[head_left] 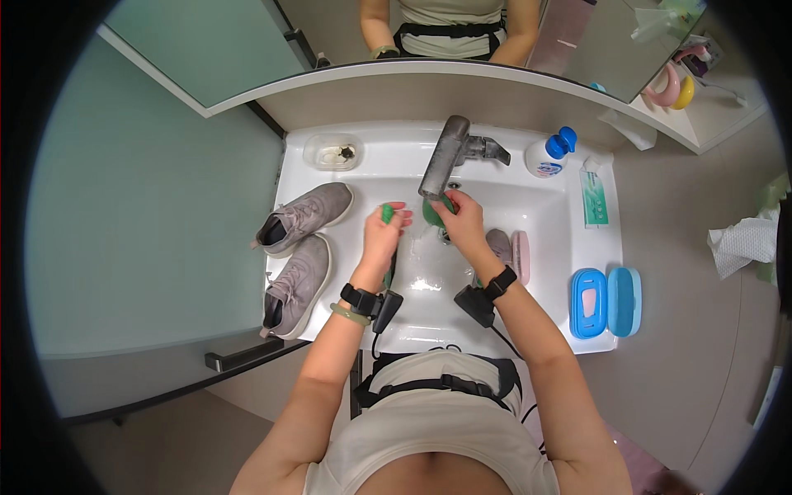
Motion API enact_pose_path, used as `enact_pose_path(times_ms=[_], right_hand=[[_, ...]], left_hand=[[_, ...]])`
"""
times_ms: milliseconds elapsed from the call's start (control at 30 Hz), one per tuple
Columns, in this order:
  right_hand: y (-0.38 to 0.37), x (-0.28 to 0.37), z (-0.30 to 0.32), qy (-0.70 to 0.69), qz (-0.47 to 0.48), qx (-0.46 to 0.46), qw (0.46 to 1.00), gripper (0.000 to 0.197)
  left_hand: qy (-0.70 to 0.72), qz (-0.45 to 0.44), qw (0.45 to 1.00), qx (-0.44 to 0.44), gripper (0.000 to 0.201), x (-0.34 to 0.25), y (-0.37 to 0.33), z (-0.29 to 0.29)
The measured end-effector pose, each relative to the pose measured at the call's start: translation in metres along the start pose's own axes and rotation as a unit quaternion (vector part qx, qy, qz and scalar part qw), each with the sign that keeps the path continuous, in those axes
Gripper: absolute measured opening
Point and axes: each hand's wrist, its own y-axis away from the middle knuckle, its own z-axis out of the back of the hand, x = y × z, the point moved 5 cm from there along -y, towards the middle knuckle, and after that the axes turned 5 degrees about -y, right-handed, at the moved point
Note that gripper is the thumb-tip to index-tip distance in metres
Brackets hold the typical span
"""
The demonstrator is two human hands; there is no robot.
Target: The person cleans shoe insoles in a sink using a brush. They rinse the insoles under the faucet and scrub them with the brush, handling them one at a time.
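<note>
Over the white sink basin, my right hand pinches a green item directly under the grey tap. Its exact kind is partly hidden by my fingers. My left hand is closed around a slim green thing, which shows between the fingers and looks like a handle. More green shows near that wrist. Water lies in the basin below my hands. To the right of my right forearm, a grey item, perhaps part of a shoe, and a pink brush or block rest in the basin.
Two grey lace-up shoes stand on the sink's left ledge. Behind them is a clear dish. On the right are a blue-capped bottle, a tube and an opened blue soap box. A mirror overhangs the back.
</note>
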Motion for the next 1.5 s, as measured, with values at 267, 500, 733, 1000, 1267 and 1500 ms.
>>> enact_pose_path(times_ms=[267,500,733,1000,1267,1500], right_hand=[[0.041,0.025,-0.029,-0.048,0.162,0.141,0.975,0.023],[0.018,0.058,0.006,0.108,0.290,-0.162,0.937,0.011],[-0.019,0.015,0.001,-0.010,-0.020,-0.018,1.000,0.013],[0.026,-0.006,-0.015,-0.086,0.024,0.088,0.992,0.025],[0.034,-0.054,0.028,-0.125,-0.180,0.225,0.949,0.029],[-0.029,0.002,0.095,0.129,0.119,-0.266,0.948,0.054]], left_hand=[[0.181,0.047,0.982,0.009,0.026,0.009,0.005,-0.018],[0.069,0.025,0.986,0.153,0.020,0.005,0.010,-0.042],[-0.001,0.051,0.990,0.129,0.017,0.008,-0.003,-0.041],[0.291,0.067,0.954,0.033,0.025,0.002,-0.007,-0.013],[0.376,0.056,0.924,0.035,0.026,-0.004,-0.015,0.008],[0.230,0.098,0.966,0.066,0.014,0.006,-0.008,-0.024]])
